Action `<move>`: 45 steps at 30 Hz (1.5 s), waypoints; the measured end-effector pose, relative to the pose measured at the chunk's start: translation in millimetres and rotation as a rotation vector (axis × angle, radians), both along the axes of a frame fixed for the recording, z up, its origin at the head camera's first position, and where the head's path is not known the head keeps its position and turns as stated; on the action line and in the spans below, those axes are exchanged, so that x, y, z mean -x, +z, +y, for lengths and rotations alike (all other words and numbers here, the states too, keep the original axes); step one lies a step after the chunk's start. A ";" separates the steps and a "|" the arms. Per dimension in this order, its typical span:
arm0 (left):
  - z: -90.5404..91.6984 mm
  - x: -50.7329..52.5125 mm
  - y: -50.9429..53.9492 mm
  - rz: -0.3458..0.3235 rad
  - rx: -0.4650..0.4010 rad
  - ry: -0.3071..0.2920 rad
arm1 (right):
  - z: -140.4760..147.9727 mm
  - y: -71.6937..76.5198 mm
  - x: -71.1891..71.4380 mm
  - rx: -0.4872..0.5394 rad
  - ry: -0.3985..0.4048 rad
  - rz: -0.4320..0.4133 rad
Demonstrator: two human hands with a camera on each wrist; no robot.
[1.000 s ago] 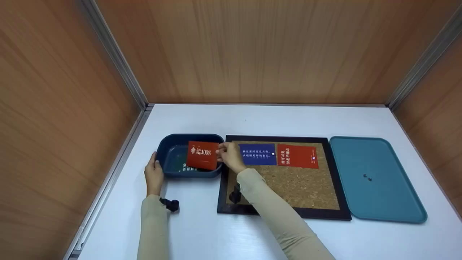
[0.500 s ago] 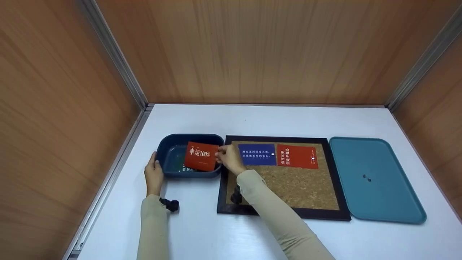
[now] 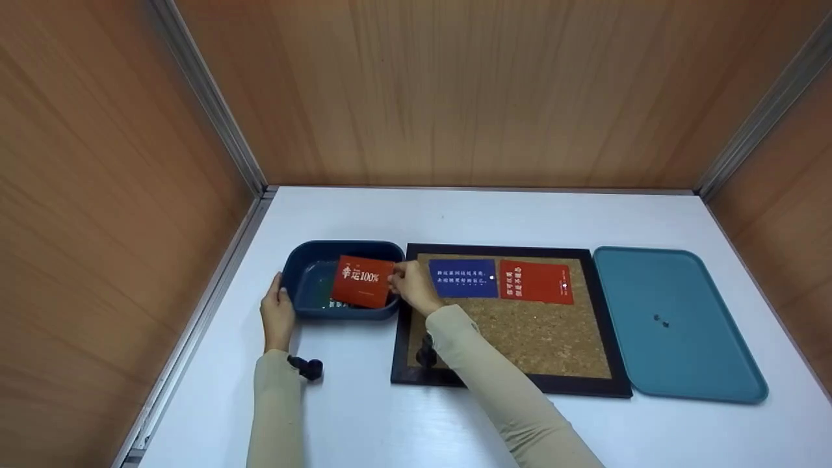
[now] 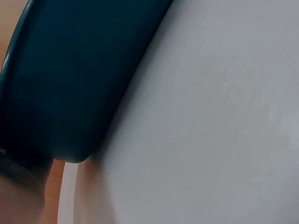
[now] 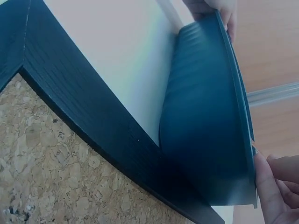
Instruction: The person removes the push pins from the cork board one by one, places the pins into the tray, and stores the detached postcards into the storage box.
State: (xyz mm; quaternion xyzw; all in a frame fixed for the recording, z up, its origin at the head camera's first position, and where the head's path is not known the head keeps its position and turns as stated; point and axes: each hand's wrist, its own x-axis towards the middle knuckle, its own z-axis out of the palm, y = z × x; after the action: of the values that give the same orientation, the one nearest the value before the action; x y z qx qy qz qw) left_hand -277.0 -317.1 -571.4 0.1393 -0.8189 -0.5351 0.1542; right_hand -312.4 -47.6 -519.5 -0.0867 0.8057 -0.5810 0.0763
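Observation:
My right hand (image 3: pixel 416 286) pinches the right edge of a red card (image 3: pixel 364 281) with white lettering. The card sits tilted within the right part of a dark blue plastic bin (image 3: pixel 305 312), over a darker green card (image 3: pixel 325 296) with white lettering that it partly covers. Against the bin's left end rests my left hand (image 3: pixel 277 315), its fingers extended along the outer wall. In the right wrist view, the fingers (image 5: pixel 268 186) of my right hand are at the bin's rim, and the card is mostly hidden behind the wall.
A black-framed cork board (image 3: pixel 520 338) lies right of the bin, bearing a blue card (image 3: pixel 463 278) and another red card (image 3: pixel 536 281). Further right is a teal tray (image 3: pixel 689 292) with a few tiny dark pieces (image 3: pixel 661 320). Wooden panels (image 3: pixel 455 97) enclose the white table (image 3: pixel 364 416).
The red card in my right hand has shifted and turned slightly, its left side a little lower in the bin. My left hand stays at the bin's end.

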 end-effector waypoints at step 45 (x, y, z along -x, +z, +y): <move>-4.2 1.7 8.9 -0.092 0.107 -0.004 | 17.4 4.3 -4.8 -0.116 0.229 0.046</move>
State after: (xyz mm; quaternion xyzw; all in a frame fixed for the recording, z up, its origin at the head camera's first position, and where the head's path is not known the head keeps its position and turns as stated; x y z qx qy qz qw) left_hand -278.7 -321.2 -562.6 0.1535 -0.8528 -0.4838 0.1227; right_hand -307.6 -30.2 -515.2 -0.1869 0.8244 -0.5185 0.1286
